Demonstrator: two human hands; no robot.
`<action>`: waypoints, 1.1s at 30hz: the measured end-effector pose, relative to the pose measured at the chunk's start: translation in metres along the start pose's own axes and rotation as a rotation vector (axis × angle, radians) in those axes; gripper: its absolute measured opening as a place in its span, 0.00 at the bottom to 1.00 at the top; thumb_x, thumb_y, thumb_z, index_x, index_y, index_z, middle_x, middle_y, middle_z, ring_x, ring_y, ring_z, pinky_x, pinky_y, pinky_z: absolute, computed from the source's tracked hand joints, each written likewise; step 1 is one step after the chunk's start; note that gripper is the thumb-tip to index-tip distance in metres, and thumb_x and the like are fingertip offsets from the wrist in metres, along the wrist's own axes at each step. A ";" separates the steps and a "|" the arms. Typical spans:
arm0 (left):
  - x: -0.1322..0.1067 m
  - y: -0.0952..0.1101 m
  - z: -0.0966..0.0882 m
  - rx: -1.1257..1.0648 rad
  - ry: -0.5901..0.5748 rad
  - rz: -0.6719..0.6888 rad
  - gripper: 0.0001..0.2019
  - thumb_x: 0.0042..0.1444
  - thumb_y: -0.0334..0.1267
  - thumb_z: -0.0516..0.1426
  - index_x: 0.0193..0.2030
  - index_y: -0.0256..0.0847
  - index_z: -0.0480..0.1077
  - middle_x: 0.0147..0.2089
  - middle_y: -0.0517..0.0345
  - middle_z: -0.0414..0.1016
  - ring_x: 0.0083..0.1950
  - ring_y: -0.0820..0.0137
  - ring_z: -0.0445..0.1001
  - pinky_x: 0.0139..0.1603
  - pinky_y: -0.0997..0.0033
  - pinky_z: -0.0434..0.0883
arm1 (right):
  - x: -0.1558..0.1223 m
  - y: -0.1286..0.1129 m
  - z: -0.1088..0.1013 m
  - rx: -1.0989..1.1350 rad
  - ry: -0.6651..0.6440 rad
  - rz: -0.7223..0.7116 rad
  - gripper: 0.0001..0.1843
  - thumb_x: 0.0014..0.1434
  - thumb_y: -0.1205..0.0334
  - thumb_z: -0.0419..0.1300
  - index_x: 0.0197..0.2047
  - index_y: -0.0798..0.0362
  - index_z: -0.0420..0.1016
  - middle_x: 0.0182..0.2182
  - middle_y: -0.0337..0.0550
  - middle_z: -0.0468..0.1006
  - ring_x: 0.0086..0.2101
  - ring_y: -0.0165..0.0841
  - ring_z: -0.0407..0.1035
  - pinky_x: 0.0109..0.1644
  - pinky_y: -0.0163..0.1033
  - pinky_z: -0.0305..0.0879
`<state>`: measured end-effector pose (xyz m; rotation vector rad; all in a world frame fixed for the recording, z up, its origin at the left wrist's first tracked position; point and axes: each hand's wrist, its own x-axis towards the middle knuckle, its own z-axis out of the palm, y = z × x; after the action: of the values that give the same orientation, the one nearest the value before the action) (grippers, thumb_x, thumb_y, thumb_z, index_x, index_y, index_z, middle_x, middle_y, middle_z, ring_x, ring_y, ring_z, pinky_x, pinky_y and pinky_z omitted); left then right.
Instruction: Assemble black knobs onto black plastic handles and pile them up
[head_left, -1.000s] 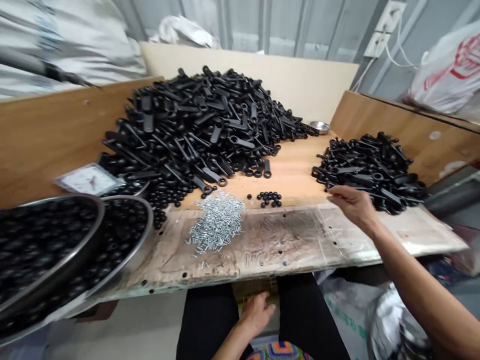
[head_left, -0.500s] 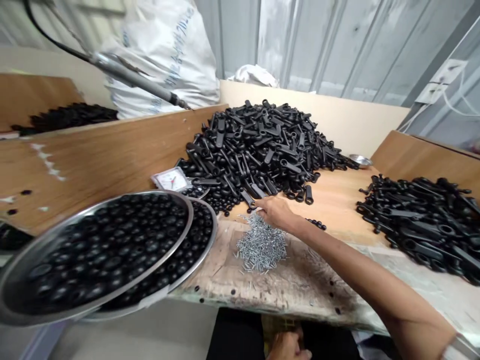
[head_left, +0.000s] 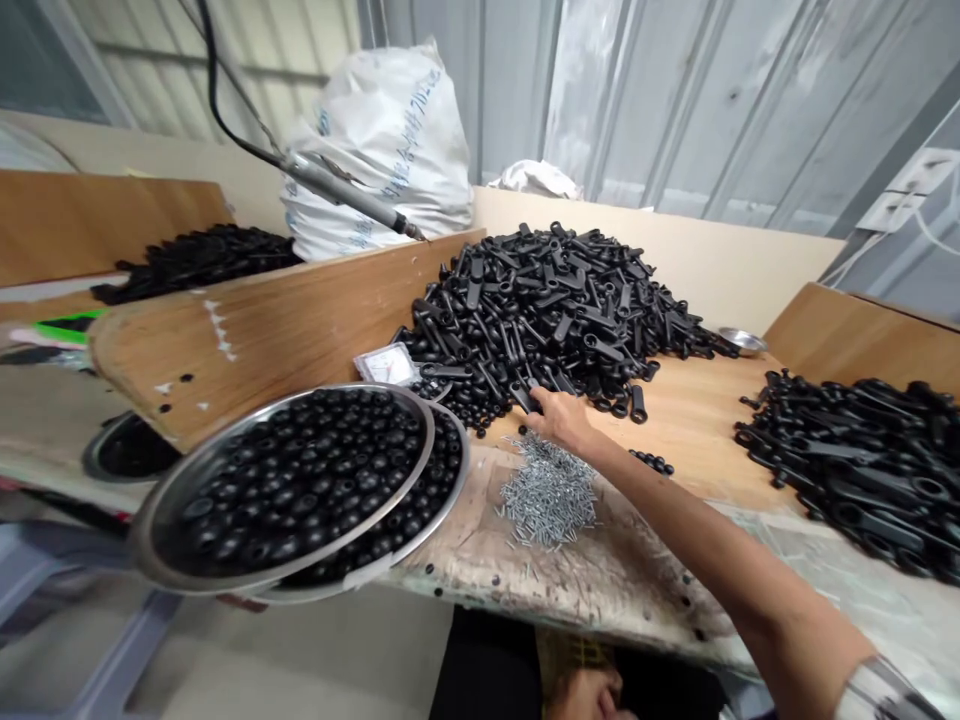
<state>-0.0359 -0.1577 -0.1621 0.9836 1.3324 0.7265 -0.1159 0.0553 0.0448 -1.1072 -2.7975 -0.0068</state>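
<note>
My right hand (head_left: 561, 418) reaches to the front edge of a heap of black crank handles (head_left: 555, 290). Its fingers are closed at the ring end of one black crank handle (head_left: 523, 396) that lies flat there. Just below this hand is a pile of small silver pins (head_left: 547, 495). My left hand (head_left: 586, 692) is low at the bottom edge, in front of my lap and below the bench edge. Its fingers are curled, and whatever they may hold is hidden.
Two metal trays of black balls (head_left: 315, 480) overlap at the left. A small white scale (head_left: 387, 364) stands behind them, beside a wooden divider (head_left: 300, 320). More black handles (head_left: 862, 460) lie at the right. An electric screwdriver (head_left: 352, 195) hangs at upper left.
The view has shifted left and slightly up, so the bench appears farther right and lower. My right hand stays by the same handle at the heap's edge. The left hand remains low.
</note>
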 end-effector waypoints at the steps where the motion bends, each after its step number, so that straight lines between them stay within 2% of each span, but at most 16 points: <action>1: -0.009 0.008 -0.002 -0.062 -0.050 0.013 0.22 0.39 0.49 0.59 0.40 0.37 0.72 0.30 0.55 0.72 0.34 0.68 0.69 0.35 0.71 0.64 | -0.015 0.005 -0.005 0.077 0.027 -0.013 0.17 0.53 0.57 0.53 0.46 0.52 0.68 0.35 0.46 0.76 0.36 0.38 0.70 0.36 0.37 0.61; 3: -0.029 0.028 -0.006 -0.241 -0.155 0.104 0.25 0.40 0.51 0.58 0.41 0.34 0.71 0.31 0.52 0.72 0.31 0.69 0.68 0.31 0.72 0.63 | -0.055 0.018 -0.014 0.281 0.081 -0.054 0.19 0.52 0.58 0.55 0.48 0.51 0.68 0.33 0.42 0.77 0.33 0.35 0.70 0.35 0.36 0.61; 4: -0.039 0.039 -0.008 -0.330 -0.170 0.172 0.25 0.42 0.51 0.57 0.42 0.34 0.70 0.34 0.51 0.72 0.32 0.69 0.69 0.30 0.73 0.63 | -0.079 0.024 -0.019 0.388 0.102 -0.075 0.20 0.51 0.59 0.56 0.48 0.51 0.67 0.32 0.41 0.76 0.32 0.34 0.70 0.34 0.35 0.61; 7: -0.063 0.070 -0.014 -0.599 -0.117 0.307 0.25 0.44 0.52 0.56 0.43 0.33 0.69 0.38 0.45 0.71 0.35 0.65 0.70 0.32 0.69 0.64 | -0.155 0.039 -0.029 0.679 0.174 -0.106 0.20 0.49 0.59 0.59 0.47 0.52 0.69 0.32 0.40 0.76 0.30 0.32 0.69 0.32 0.35 0.63; 9: -0.073 0.087 -0.015 -0.828 -0.061 0.341 0.27 0.47 0.55 0.53 0.44 0.33 0.69 0.39 0.42 0.71 0.38 0.60 0.70 0.34 0.65 0.65 | -0.199 0.049 -0.034 0.850 0.254 -0.060 0.19 0.48 0.60 0.61 0.45 0.52 0.71 0.33 0.41 0.76 0.31 0.32 0.69 0.32 0.35 0.64; 11: -0.078 0.101 -0.014 -0.985 -0.023 0.332 0.28 0.51 0.58 0.48 0.43 0.33 0.69 0.41 0.42 0.70 0.40 0.58 0.69 0.35 0.62 0.66 | -0.234 0.061 -0.036 1.003 0.346 0.053 0.18 0.48 0.62 0.62 0.45 0.52 0.71 0.34 0.42 0.76 0.31 0.32 0.69 0.33 0.36 0.66; 14: -0.079 0.116 -0.007 -1.074 0.012 0.265 0.27 0.53 0.57 0.44 0.41 0.35 0.70 0.41 0.44 0.70 0.42 0.58 0.69 0.37 0.61 0.66 | -0.270 0.077 -0.035 1.148 0.441 0.233 0.18 0.48 0.64 0.63 0.44 0.51 0.71 0.34 0.42 0.76 0.32 0.34 0.70 0.33 0.38 0.67; 16: -0.078 0.122 0.000 -1.085 0.021 0.215 0.27 0.54 0.57 0.43 0.41 0.35 0.70 0.42 0.44 0.71 0.44 0.58 0.69 0.39 0.60 0.66 | -0.286 0.082 -0.032 1.157 0.451 0.256 0.18 0.47 0.65 0.63 0.44 0.50 0.71 0.34 0.41 0.76 0.32 0.34 0.70 0.34 0.38 0.67; 18: -0.075 0.125 0.010 -1.084 0.008 0.195 0.28 0.54 0.57 0.43 0.41 0.35 0.70 0.43 0.44 0.70 0.46 0.57 0.68 0.41 0.58 0.66 | -0.297 0.077 -0.028 1.087 0.434 0.183 0.17 0.47 0.66 0.63 0.43 0.48 0.71 0.34 0.41 0.76 0.30 0.32 0.69 0.33 0.37 0.67; 21: -0.073 0.125 0.027 -1.071 0.007 0.254 0.28 0.50 0.59 0.48 0.44 0.36 0.70 0.48 0.44 0.69 0.52 0.55 0.65 0.47 0.56 0.65 | -0.307 0.056 -0.018 0.897 0.398 -0.026 0.17 0.48 0.66 0.61 0.44 0.50 0.71 0.32 0.42 0.75 0.28 0.32 0.68 0.32 0.38 0.66; 24: -0.071 0.122 0.041 -1.003 0.054 0.264 0.26 0.46 0.52 0.57 0.49 0.39 0.67 0.52 0.47 0.67 0.55 0.57 0.62 0.54 0.58 0.62 | -0.305 0.036 -0.004 0.733 0.319 -0.165 0.11 0.50 0.64 0.57 0.38 0.55 0.72 0.28 0.47 0.75 0.29 0.36 0.68 0.35 0.41 0.66; 26: -0.067 0.121 0.044 -0.952 0.140 0.222 0.23 0.47 0.46 0.58 0.49 0.38 0.67 0.51 0.48 0.68 0.54 0.60 0.64 0.54 0.62 0.63 | -0.298 0.036 0.002 0.714 0.258 -0.223 0.08 0.51 0.63 0.56 0.34 0.55 0.73 0.28 0.47 0.75 0.30 0.37 0.68 0.35 0.41 0.66; 29: -0.061 0.123 0.037 -0.892 0.332 0.241 0.18 0.47 0.42 0.59 0.45 0.37 0.69 0.45 0.49 0.71 0.47 0.63 0.69 0.43 0.68 0.68 | -0.280 0.063 0.000 0.829 0.248 -0.264 0.08 0.55 0.62 0.54 0.34 0.54 0.73 0.30 0.44 0.75 0.32 0.32 0.69 0.37 0.36 0.65; 30: -0.059 0.124 0.034 -0.862 0.385 0.268 0.17 0.46 0.41 0.59 0.43 0.36 0.69 0.41 0.50 0.72 0.43 0.65 0.70 0.38 0.70 0.69 | -0.273 0.078 -0.002 0.855 0.272 -0.219 0.08 0.55 0.61 0.54 0.35 0.54 0.74 0.30 0.43 0.76 0.32 0.31 0.69 0.37 0.35 0.64; 33: -0.057 0.126 0.023 -0.759 0.472 0.316 0.18 0.45 0.40 0.60 0.43 0.35 0.66 0.28 0.56 0.70 0.28 0.72 0.68 0.25 0.75 0.65 | -0.243 0.124 -0.007 0.758 0.339 0.070 0.09 0.55 0.61 0.55 0.35 0.54 0.74 0.30 0.43 0.76 0.31 0.32 0.69 0.36 0.35 0.62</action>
<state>-0.0069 -0.1569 -0.0245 0.4078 1.1367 1.6347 0.1447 -0.0202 0.0158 -0.8879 -2.1403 0.7284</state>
